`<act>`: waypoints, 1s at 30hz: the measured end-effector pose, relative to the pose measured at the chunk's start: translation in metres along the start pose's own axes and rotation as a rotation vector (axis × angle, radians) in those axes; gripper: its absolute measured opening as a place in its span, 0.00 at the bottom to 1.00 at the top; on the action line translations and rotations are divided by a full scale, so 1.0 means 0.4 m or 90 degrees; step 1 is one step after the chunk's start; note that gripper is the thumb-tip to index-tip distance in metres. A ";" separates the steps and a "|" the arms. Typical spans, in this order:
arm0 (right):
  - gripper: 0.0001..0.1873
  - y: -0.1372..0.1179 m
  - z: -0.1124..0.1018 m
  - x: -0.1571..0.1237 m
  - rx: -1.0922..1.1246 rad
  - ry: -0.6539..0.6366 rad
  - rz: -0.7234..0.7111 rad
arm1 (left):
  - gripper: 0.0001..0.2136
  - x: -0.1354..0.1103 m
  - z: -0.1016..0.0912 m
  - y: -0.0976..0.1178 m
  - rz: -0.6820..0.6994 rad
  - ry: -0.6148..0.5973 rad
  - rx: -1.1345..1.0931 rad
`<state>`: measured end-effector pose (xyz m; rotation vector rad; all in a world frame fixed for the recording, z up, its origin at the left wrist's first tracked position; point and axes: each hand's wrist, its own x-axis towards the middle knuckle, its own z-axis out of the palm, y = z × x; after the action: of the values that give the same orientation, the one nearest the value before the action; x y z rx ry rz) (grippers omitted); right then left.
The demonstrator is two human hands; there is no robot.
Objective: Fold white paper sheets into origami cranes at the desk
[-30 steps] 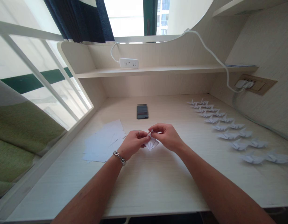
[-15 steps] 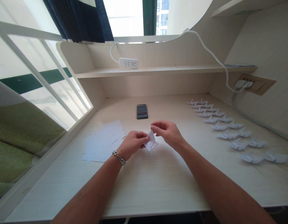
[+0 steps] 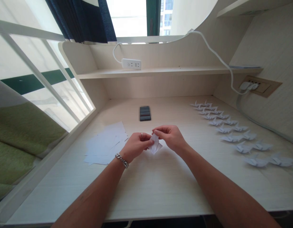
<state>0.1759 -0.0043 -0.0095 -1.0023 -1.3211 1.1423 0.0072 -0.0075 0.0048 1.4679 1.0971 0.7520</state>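
Observation:
Between my hands, above the desk, is a small folded white paper with a pointed bottom corner and creases down its front. My left hand, with a ring and a chain bracelet, pinches its left side with the thumb in front. At the top tip of the folded paper, my right hand closes thumb and fingers on it. To the left lies a loose pile of white paper sheets. Paper cranes stand in a double row along the right side of the desk.
A dark phone lies beyond my hands on the desk. At the back, a shelf bears a white power strip. A white cable runs to a wall socket on the right. White rails border the left.
My right thumb and fingers have come down onto the paper's top tip, and the front of the folded paper is flatter and more open. My left hand keeps its pinch.

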 end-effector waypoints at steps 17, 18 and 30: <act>0.19 0.006 -0.005 0.001 -0.022 -0.021 -0.003 | 0.12 0.004 -0.002 -0.002 0.046 0.059 -0.049; 0.19 0.007 -0.005 0.000 -0.001 -0.039 0.026 | 0.13 0.005 -0.002 -0.003 0.057 0.076 -0.057; 0.16 -0.005 0.015 -0.007 0.064 0.019 0.071 | 0.19 0.009 0.001 -0.020 0.128 0.112 -0.143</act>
<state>0.1702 -0.0078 -0.0080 -1.0252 -1.1842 1.2617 0.0070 -0.0044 -0.0033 1.3515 0.9675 1.1268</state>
